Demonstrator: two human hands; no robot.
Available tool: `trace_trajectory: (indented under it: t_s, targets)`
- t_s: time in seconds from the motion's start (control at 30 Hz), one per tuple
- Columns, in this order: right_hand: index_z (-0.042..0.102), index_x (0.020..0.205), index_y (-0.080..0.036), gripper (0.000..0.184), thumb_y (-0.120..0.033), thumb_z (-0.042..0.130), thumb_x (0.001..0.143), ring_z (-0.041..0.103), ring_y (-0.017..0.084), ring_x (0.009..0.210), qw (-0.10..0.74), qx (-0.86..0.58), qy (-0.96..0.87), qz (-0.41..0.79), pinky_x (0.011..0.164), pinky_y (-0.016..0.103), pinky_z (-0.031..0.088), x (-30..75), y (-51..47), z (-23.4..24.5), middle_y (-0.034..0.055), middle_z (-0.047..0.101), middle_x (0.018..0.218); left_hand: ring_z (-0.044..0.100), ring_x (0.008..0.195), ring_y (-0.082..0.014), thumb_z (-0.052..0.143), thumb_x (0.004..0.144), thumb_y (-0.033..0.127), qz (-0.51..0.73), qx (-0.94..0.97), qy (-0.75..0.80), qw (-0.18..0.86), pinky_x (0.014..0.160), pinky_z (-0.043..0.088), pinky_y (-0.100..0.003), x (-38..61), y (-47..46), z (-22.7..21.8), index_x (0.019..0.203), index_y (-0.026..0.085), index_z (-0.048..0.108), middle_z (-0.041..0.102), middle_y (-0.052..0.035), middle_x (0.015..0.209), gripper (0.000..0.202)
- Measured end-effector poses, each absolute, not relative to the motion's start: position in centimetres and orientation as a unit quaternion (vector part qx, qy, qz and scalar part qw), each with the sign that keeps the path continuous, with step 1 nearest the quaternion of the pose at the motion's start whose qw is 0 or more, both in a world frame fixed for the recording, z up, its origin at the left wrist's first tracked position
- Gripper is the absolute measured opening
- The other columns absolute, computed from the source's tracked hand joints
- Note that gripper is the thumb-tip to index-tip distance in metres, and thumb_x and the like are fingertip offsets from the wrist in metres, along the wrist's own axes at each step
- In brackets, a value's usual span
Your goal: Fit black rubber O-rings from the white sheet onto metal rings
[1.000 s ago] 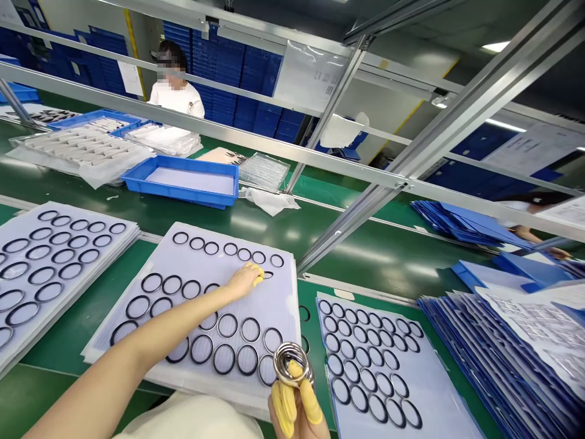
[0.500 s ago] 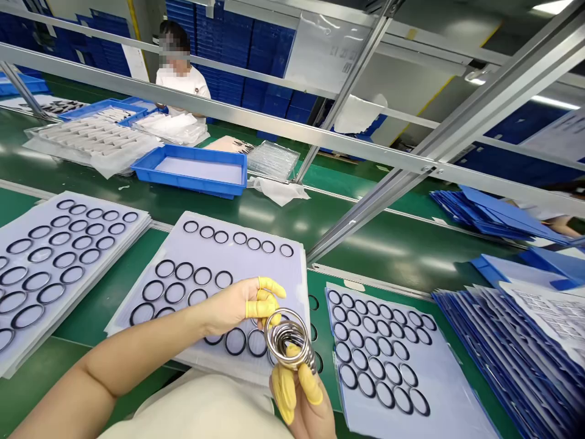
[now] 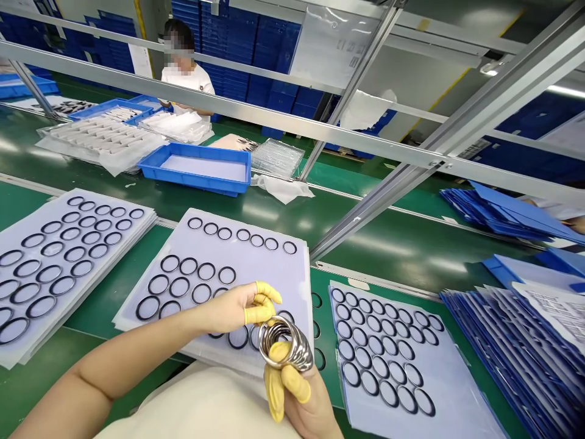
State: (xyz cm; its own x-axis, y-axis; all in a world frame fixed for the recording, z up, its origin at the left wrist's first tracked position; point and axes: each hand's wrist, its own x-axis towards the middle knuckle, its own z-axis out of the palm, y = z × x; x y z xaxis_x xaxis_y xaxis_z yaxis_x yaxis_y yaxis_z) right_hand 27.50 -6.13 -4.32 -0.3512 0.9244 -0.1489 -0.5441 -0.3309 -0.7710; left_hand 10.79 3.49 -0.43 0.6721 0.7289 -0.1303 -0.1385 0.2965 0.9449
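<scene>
My right hand (image 3: 292, 390), with yellow finger cots, grips a stack of shiny metal rings (image 3: 299, 350); one finger passes inside the rings and others press from below. My left hand (image 3: 247, 306), also in yellow finger cots, is closed at the upper rim of the front ring. Its fingers are curled together, and what lies between the fingertips is hidden. Beneath both hands is a white sheet stack (image 3: 269, 274) with dark-edged rings laid in rows. The left forearm covers some of these rings.
Another ring-covered sheet stack (image 3: 107, 256) lies at left, and a sheet with rings (image 3: 439, 372) at right. Piled blue-edged sheets (image 3: 507, 341) stand farther right. A blue tray (image 3: 192, 177) sits beyond a metal frame bar (image 3: 274, 119). A person (image 3: 187, 79) is across the bench.
The front ring stood apart from the others; now the rings sit closer together and the stack is tilted more sideways. My left fingers have drawn slightly up and left.
</scene>
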Motion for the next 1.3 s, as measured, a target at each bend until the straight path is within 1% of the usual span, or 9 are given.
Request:
trace_trajectory:
  t_s: [0.1, 0.23, 0.37, 0.53, 0.67, 0.87, 1.07, 1.17, 1.3]
  targets:
    - [0.066, 0.092, -0.016, 0.034, -0.047, 0.071, 0.077, 0.046, 0.009, 0.034, 0.466, -0.308, -0.355, 0.75, 0.037, 0.018, 0.029, 27.5, -5.8, -4.0, -0.0024, 0.058, 0.041, 0.055, 0.092, -0.0148, 0.063, 0.082, 0.028, 0.294, 0.6, 0.3, 0.681, 0.087, 0.044, -0.033, 10.4, 3.4, -0.4, 0.111, 0.017, 0.055, 0.059, -0.0052, 0.1, 0.031]
    - [0.065, 0.089, -0.017, 0.034, -0.048, 0.071, 0.076, 0.051, 0.01, 0.04, 0.377, -0.311, -0.415, 0.768, 0.04, 0.019, 0.036, 27.2, -5.3, -2.3, -0.0013, 0.062, 0.049, 0.049, 0.121, -0.0205, 0.061, 0.081, 0.021, 0.198, 0.691, 0.241, 0.652, 0.104, 0.037, -0.039, 10.0, 3.5, 0.5, 0.135, 0.02, 0.041, 0.051, -0.0116, 0.134, 0.058]
    - [0.067, 0.091, -0.017, 0.033, -0.045, 0.074, 0.074, 0.054, 0.01, 0.052, 0.291, -0.333, -0.451, 0.776, 0.055, 0.024, 0.047, 26.6, -5.0, -0.4, -0.0001, 0.063, 0.061, 0.06, 0.106, -0.0174, 0.059, 0.078, 0.012, 0.15, 0.738, 0.187, 0.631, 0.095, 0.046, -0.033, 10.1, 3.4, 1.4, 0.135, 0.022, 0.044, 0.063, -0.0067, 0.12, 0.06]
    - [0.065, 0.096, -0.018, 0.03, -0.043, 0.066, 0.082, 0.057, 0.012, 0.059, 0.303, -0.343, -0.494, 0.74, 0.062, 0.026, 0.05, 26.2, -5.1, 0.2, 0.0008, 0.064, 0.067, 0.061, 0.103, -0.0182, 0.056, 0.082, 0.013, 0.242, 0.764, 0.238, 0.55, 0.093, 0.047, -0.032, 9.9, 3.1, 1.8, 0.123, 0.019, 0.059, 0.067, -0.0082, 0.114, 0.042]
    - [0.065, 0.101, -0.018, 0.026, -0.039, 0.061, 0.086, 0.059, 0.013, 0.064, 0.309, -0.339, -0.537, 0.708, 0.065, 0.027, 0.051, 26.0, -5.3, 0.2, 0.0023, 0.066, 0.072, 0.062, 0.103, -0.0187, 0.06, 0.079, 0.013, 0.258, 0.759, 0.22, 0.556, 0.093, 0.047, -0.031, 9.6, 3.4, 1.4, 0.115, 0.02, 0.065, 0.068, -0.008, 0.115, 0.038]
    - [0.063, 0.108, -0.02, 0.029, -0.039, 0.063, 0.086, 0.064, 0.01, 0.067, 0.316, -0.317, -0.481, 0.753, 0.065, 0.023, 0.051, 25.8, -5.7, -0.3, 0.0048, 0.072, 0.083, 0.066, 0.096, -0.0188, 0.063, 0.073, 0.008, 0.232, 0.686, 0.226, 0.651, 0.085, 0.051, -0.029, 9.9, 3.7, 0.7, 0.113, 0.015, 0.066, 0.07, -0.0098, 0.108, 0.041]
    - [0.068, 0.093, -0.018, 0.028, -0.043, 0.07, 0.08, 0.066, 0.01, 0.063, 0.329, -0.332, -0.409, 0.784, 0.049, 0.014, 0.044, 25.3, -5.8, -0.7, 0.0053, 0.072, 0.075, 0.065, 0.1, -0.0189, 0.064, 0.073, 0.009, 0.22, 0.673, 0.251, 0.66, 0.089, 0.05, -0.03, 10.3, 3.4, 0.2, 0.112, 0.016, 0.066, 0.068, -0.009, 0.113, 0.04]
    - [0.069, 0.092, -0.019, 0.024, -0.041, 0.069, 0.082, 0.066, 0.01, 0.066, 0.346, -0.331, -0.421, 0.771, 0.053, 0.016, 0.047, 25.1, -6.0, -0.6, 0.0048, 0.072, 0.078, 0.063, 0.103, -0.0183, 0.064, 0.076, 0.012, 0.228, 0.705, 0.236, 0.629, 0.093, 0.048, -0.032, 9.6, 3.4, 0.3, 0.116, 0.02, 0.063, 0.067, -0.0078, 0.115, 0.041]
    - [0.07, 0.096, -0.024, 0.016, -0.035, 0.063, 0.087, 0.066, 0.014, 0.076, 0.404, -0.33, -0.494, 0.695, 0.071, 0.028, 0.056, 25.3, -6.4, -1.2, 0.004, 0.069, 0.087, 0.056, 0.109, -0.0203, 0.07, 0.076, 0.022, 0.255, 0.758, 0.232, 0.553, 0.098, 0.043, -0.037, 7.1, 3.2, 0.6, 0.121, 0.022, 0.059, 0.061, -0.0084, 0.117, 0.046]
